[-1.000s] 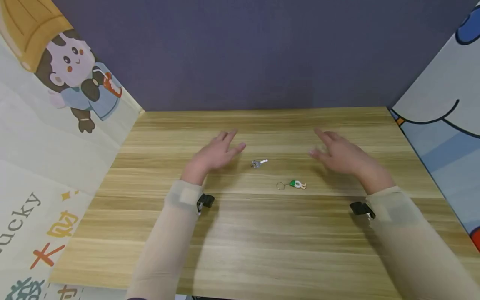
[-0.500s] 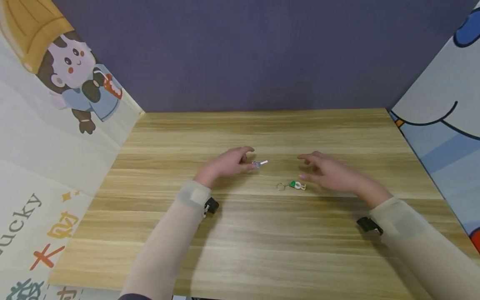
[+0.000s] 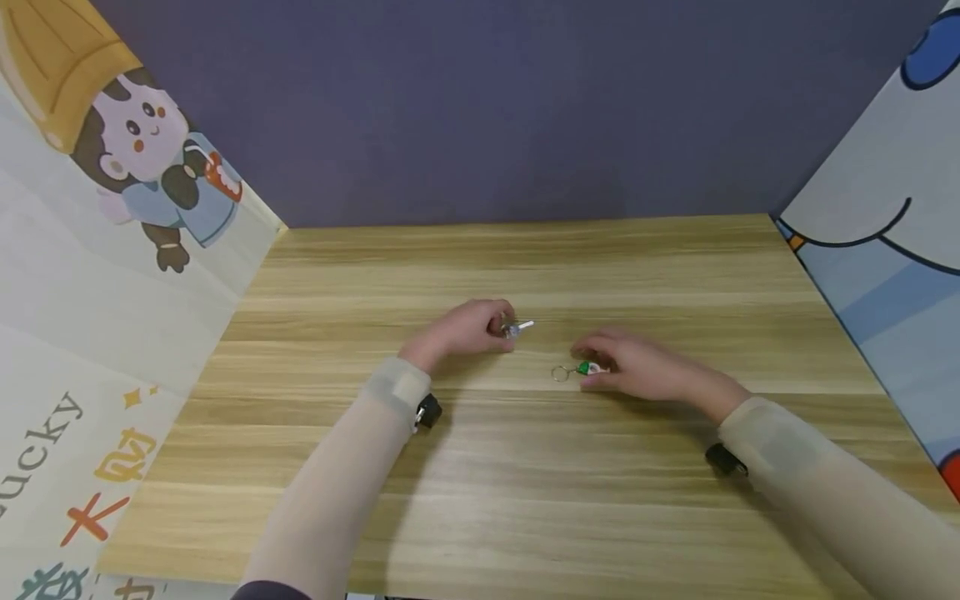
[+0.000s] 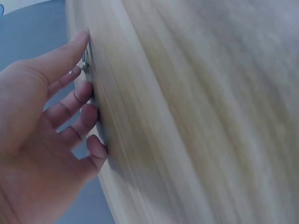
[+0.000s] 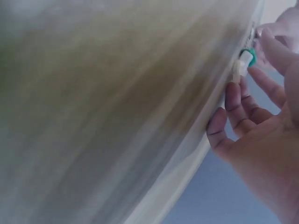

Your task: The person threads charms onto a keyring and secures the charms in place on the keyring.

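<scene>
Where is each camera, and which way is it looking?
Head: worn on the head, looking forward and down at the wooden table; shows both sleeved arms, the left hand at a silver key, the right hand on a green and white keychain charm.
Left wrist: on the left wrist, looking along the palm at the tabletop; shows left fingers.
Right wrist: on the right wrist; shows right fingers touching the charm.
Shared: head and right wrist views both show the charm.

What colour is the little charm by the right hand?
The charm is green and white, on a metal ring; the head view shows it best.
</scene>
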Tool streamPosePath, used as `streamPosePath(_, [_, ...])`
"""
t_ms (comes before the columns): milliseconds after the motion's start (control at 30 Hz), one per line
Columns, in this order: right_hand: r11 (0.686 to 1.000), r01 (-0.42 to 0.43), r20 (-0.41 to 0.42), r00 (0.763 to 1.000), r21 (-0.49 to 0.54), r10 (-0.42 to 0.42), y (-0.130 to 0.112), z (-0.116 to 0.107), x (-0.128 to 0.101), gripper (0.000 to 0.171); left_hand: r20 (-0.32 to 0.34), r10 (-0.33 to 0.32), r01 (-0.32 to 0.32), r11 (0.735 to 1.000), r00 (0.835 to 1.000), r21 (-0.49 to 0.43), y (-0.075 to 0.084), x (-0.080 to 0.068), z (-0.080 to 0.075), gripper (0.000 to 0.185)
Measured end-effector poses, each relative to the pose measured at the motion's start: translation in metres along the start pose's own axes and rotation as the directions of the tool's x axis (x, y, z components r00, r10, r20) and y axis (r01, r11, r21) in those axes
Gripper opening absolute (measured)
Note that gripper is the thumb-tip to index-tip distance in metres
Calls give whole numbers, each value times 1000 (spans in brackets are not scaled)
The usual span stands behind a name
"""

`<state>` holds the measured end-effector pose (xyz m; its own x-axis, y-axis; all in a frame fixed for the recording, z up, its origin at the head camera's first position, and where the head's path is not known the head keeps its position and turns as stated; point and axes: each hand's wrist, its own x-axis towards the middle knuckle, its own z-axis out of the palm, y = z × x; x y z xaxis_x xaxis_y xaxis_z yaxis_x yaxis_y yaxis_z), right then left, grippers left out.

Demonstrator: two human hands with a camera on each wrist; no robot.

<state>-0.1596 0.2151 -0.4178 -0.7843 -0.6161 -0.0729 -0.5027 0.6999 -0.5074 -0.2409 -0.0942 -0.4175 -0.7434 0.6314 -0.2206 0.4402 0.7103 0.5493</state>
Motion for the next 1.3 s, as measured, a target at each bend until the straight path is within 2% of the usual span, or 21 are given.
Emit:
streamPosePath(267, [998, 66, -10, 998, 5, -66, -2, 9, 14, 46, 19, 8, -5, 989, 1000, -146, -10, -1, -3, 33])
streamPosePath(567, [995, 101, -10, 995, 3, -101, -1, 12, 22, 37, 0, 0, 0, 973, 1000, -231, -15, 0, -2, 19])
streamPosePath(700, [996, 92, -9, 996, 8, -92, -2, 13, 23, 34, -9, -14, 11, 970, 1000, -243, -14, -2, -3, 14])
streamPosePath(933, [996, 80, -2, 997, -26, -81, -7, 13, 26, 25, -21, -18, 13, 970, 1000, -244, -15, -1, -2, 16])
streamPosePath(1300, [1000, 5, 36, 999, -22, -4, -15, 11, 28, 19, 19, 1, 3, 982, 1000, -187, -14, -1, -4, 15])
